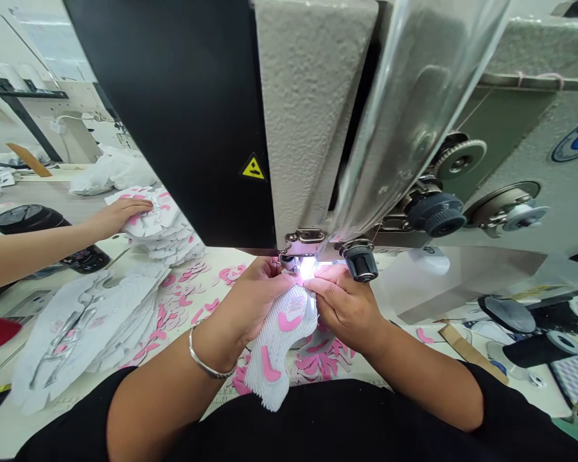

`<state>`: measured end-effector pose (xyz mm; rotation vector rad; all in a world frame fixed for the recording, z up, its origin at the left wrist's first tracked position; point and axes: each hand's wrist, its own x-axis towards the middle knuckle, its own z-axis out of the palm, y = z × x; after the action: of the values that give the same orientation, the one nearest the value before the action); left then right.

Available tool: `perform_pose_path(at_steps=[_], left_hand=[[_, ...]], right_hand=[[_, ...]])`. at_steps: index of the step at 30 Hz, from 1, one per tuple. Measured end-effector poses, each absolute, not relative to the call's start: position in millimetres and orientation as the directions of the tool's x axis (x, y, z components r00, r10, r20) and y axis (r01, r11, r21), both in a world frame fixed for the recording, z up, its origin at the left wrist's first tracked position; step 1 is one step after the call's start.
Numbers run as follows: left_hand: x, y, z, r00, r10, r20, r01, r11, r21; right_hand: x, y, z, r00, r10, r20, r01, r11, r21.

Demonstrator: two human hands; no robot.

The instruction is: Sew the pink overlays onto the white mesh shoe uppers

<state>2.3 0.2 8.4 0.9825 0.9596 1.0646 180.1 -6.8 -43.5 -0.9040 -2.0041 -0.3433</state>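
Under the lit needle area of a sewing machine (313,115), a white mesh fabric piece (285,343) with pink curved patches hangs down toward my lap. My left hand (253,298) pinches its upper edge from the left, thumb near the needle. From the other side, my right hand (349,308) presses finger and thumb on the same edge, close to a small pink bit. Glare hides the exact stitching point and some of my fingertips. Loose pink curved pieces (322,362) lie on the table below and around the fabric.
Another person's hand (115,217) rests on a stack of white pieces with pink patches (173,240) at left. Nearer lies a pile of white panels (77,333). A black-lidded cup (29,218) stands behind. Thread spools (542,348) and a brown strip (472,353) are at right.
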Motion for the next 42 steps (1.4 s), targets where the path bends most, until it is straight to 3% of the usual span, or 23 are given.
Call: perform_pose_path(at_steps=[6,10,13,15,18,20,24,30,42], left_hand=[[3,-1,-4,0.150,0.980,-0.130,-0.296,0.170,0.940],[-10,-5,-16,0.138,0.988,-0.064,-0.202,0.092,0.975],[-40,-10,-21,0.151,0.987,0.060,0.222,-0.093,0.970],[-73,-12,-23,0.088,0.988,0.130,0.528,-0.157,0.835],[-137,-11,-26,-0.079,0.977,0.200,0.720,-0.083,0.689],[-179,-10,-33,-0.231,0.947,0.225,0.812,0.060,0.581],[-234,-11,-58,-0.439,0.857,0.271,0.864,0.320,0.390],[-247,-9,-91,-0.439,0.837,0.328,0.898,0.392,0.200],[-261,-1,-103,-0.425,0.844,0.328,0.904,0.376,0.204]], right_hand=[[182,-8,-41,-0.380,0.418,0.825,0.666,0.743,-0.070],[184,-4,-43,-0.411,0.362,0.836,0.630,0.776,-0.026],[185,0,-50,-0.413,0.354,0.839,0.631,0.776,-0.016],[186,2,-57,-0.384,0.359,0.851,0.649,0.761,-0.028],[187,4,-65,-0.357,0.370,0.858,0.665,0.746,-0.046],[187,5,-69,-0.344,0.370,0.863,0.662,0.747,-0.056],[185,7,-76,-0.292,0.377,0.879,0.668,0.738,-0.094],[180,6,-83,-0.217,0.423,0.880,0.688,0.705,-0.170],[177,-4,-74,-0.207,0.480,0.852,0.721,0.664,-0.199]])
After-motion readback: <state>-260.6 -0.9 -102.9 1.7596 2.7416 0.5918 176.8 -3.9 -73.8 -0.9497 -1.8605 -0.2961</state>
